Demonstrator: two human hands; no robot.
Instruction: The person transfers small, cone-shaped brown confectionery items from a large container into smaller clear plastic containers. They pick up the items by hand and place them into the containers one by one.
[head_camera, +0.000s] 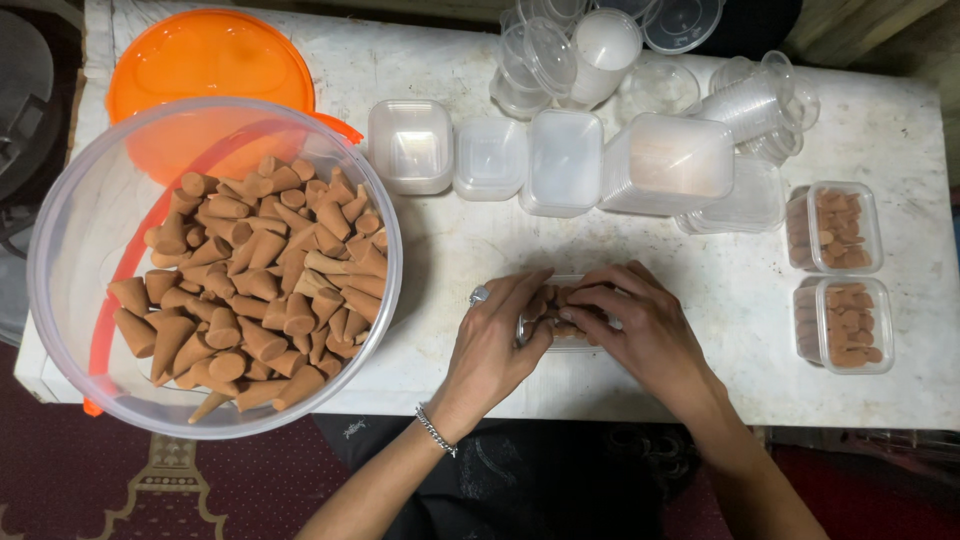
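Note:
Both hands meet over a small clear plastic box (572, 341) near the table's front edge. My left hand (497, 335), with a ring and a chain bracelet, has its fingers curled over brown cones (558, 300) at the box's left side. My right hand (637, 325) covers the right side, fingertips pressing on the same cones. The box is mostly hidden under the fingers. A large clear tub (75, 230) at the left holds several loose brown cones (262, 285).
Two filled, closed clear boxes (836, 228) (846, 324) sit at the right edge. Empty square boxes (410, 145) and stacked lids (665, 162) line the back, with round clear cups (755, 105) behind. An orange lid (200, 55) lies beyond the tub. The table (880, 390) is white.

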